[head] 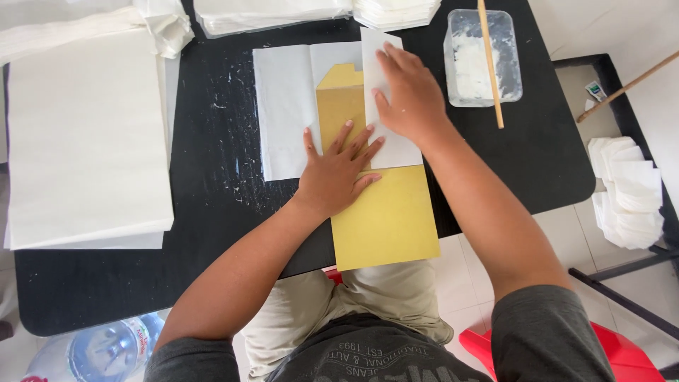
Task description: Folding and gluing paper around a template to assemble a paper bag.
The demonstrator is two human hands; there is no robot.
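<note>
Fingers (351,138) of your left hand (339,173) lay spread flat on the yellow template (385,219), its long axis toward you, while your right hand (410,95) pressed the white paper flap (378,148) open-palmed just right.

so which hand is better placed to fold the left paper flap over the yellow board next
Probably the left hand. It lies flat on the yellow board, right beside the unfolded left flap of white paper. The right hand is pressing the right flap down and would have to cross over.
</note>
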